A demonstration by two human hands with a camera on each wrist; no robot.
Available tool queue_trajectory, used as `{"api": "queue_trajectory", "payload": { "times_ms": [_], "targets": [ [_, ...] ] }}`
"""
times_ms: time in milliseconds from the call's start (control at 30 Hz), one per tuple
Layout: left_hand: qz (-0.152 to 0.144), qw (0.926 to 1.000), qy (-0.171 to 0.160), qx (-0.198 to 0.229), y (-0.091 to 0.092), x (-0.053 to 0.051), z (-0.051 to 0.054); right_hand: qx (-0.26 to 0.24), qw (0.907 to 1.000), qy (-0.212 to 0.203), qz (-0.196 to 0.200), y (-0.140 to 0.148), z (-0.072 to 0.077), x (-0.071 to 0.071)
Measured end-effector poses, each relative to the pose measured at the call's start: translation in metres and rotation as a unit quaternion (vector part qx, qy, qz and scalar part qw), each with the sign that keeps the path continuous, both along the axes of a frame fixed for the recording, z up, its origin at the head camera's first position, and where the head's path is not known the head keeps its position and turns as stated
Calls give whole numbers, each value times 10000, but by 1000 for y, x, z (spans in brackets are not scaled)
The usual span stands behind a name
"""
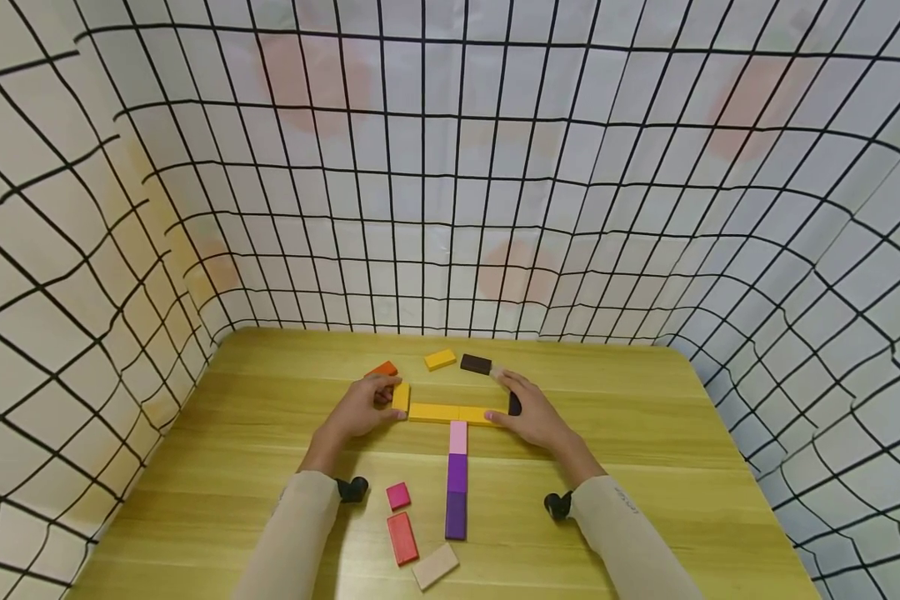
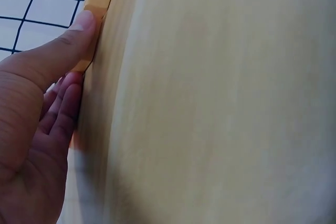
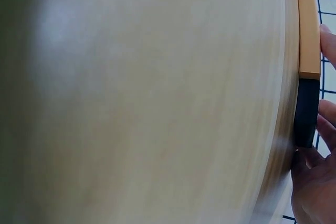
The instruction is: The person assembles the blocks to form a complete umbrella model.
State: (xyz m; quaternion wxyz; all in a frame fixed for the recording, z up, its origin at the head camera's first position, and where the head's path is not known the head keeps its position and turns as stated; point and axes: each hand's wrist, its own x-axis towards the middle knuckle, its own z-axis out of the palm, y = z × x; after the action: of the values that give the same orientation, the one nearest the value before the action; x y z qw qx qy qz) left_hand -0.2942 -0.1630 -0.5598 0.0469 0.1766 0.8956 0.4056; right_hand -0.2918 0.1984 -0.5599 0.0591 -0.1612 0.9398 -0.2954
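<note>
In the head view my left hand (image 1: 360,407) pinches a yellow block (image 1: 401,402) between thumb and fingers, at the left end of a yellow row (image 1: 433,412). The left wrist view shows the thumb (image 2: 84,22) against its side. My right hand (image 1: 534,412) is at the row's other end, thumb on the yellow block (image 1: 474,416) and fingers about a black block (image 1: 514,403). In the right wrist view that black block (image 3: 307,111) abuts the yellow one (image 3: 309,32). Pink (image 1: 458,437), purple (image 1: 457,472) and dark purple (image 1: 456,515) blocks run from the row towards me.
Behind the row lie an orange block (image 1: 382,368), a yellow block (image 1: 440,360) and a dark brown block (image 1: 476,364). Nearer me are a magenta block (image 1: 398,496), a red block (image 1: 402,538) and a beige block (image 1: 436,567). Black netting (image 1: 450,192) surrounds the wooden table (image 1: 645,433).
</note>
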Motion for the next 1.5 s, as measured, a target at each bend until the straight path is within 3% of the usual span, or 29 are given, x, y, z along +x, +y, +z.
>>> {"api": "queue_trajectory", "payload": {
  "times_ms": [533,967,1233,1500],
  "targets": [
    [159,9998,68,-25,2,-1,-5,-22,10000,-72,-20,-1,1,0],
    [209,9997,-95,-11,3,1,-2,21,10000,-72,-24,0,-1,0],
    [153,9994,255,151,-1,7,2,-1,10000,-50,-48,0,-1,0],
    [445,9969,609,203,-7,6,8,17,10000,-5,-80,0,-2,0]
  ]
}}
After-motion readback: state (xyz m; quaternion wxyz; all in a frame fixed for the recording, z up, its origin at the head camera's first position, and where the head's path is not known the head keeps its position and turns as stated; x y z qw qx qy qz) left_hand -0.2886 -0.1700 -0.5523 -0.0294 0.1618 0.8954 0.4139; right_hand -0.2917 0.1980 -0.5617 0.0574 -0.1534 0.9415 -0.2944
